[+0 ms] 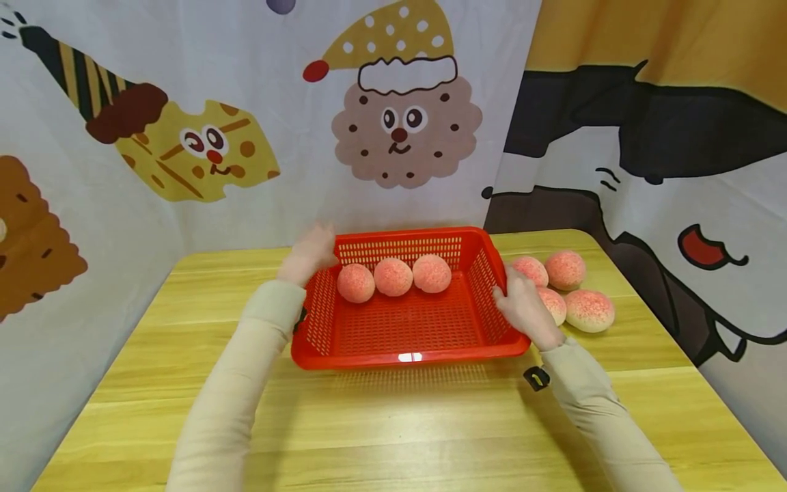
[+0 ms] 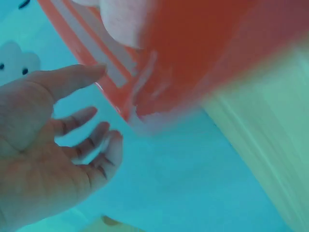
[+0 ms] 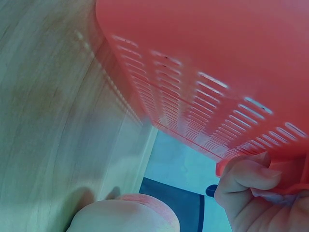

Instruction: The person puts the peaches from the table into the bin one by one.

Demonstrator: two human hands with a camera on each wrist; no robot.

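A red plastic basket with slotted walls stands on the table. Three pink-and-cream peaches sit in a row toward its back wall. At the basket's back left corner is my left hand, blurred in the head view. The left wrist view shows this left hand with thumb and fingers spread apart and loosely bent beside the rim, holding nothing. My right hand grips the right rim of the basket. In the right wrist view, the fingers curl over that rim.
Several more peaches lie in a cluster on the table just right of the basket, next to my right hand. The wooden table extends in front. Behind it hangs a curtain printed with cartoon figures.
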